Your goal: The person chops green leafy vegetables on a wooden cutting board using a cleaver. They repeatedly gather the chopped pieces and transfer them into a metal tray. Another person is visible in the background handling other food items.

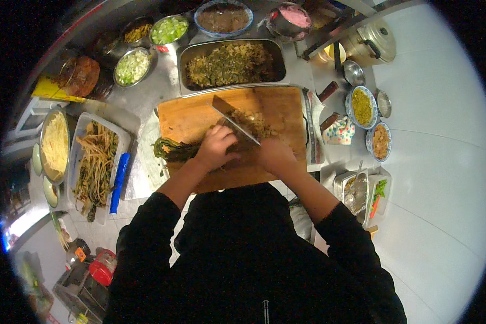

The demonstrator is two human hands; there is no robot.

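My right hand (278, 158) grips a kitchen knife (235, 125), whose blade slants up and left over the wooden cutting board (186, 113). My left hand (217, 148) presses down with bent fingers on a bundle of dark green pickled greens (174, 149), close to the left side of the blade. The greens trail past the board's left edge. Chopped pieces (253, 119) lie right of the blade. The knife's handle is hidden in my right hand, which is slightly blurred.
A steel tray of chopped greens (231, 65) touches the board's far side. Left stands a plastic tub of long pickled greens (95, 162) by a bowl of pale shreds (54, 146). Two dark-handled tools (328, 91) lie right, near bowls of yellow-green food (361, 106) and tan food (380, 141).
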